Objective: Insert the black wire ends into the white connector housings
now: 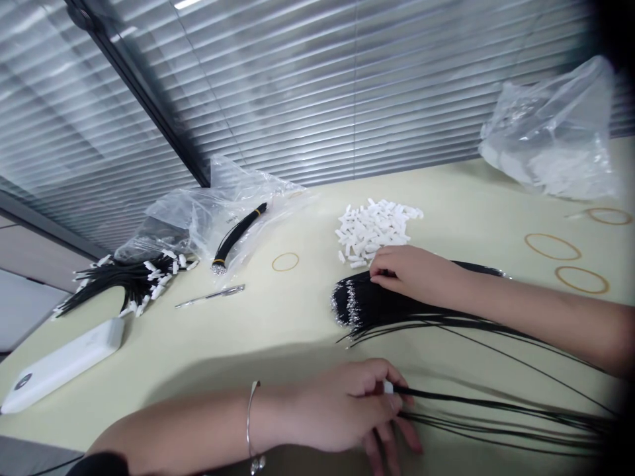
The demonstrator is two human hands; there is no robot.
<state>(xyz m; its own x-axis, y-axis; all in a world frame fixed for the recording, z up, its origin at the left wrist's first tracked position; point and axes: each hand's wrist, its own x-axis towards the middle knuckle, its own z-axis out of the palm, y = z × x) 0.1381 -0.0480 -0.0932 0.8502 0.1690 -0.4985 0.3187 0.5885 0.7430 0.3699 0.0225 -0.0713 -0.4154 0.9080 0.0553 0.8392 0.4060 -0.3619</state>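
Observation:
My left hand (pixel 347 403), a bracelet on its wrist, is closed in a pinch around a small white plastic connector (pixel 388 387). Black wires (pixel 461 398) run from these fingers toward the right edge. Farther back, my right hand (pixel 409 271) rests over a thick bundle of black wires (pixel 377 304) with silvery metal terminals at their left ends. Its fingers are curled together at the far edge of that bundle; what they grip, if anything, is hidden. Just beyond the fingers lies a pile of white connectors (pixel 372 228).
Wires with white connectors (pixel 124 281) lie at the left, near a white oblong device (pixel 64 363) and a slim pen-like tool (pixel 211 296). A banded wire bundle (pixel 241 235) sits on a clear bag (pixel 183 208). Rubber bands (pixel 553 246) and another plastic bag (pixel 550 139) are at right.

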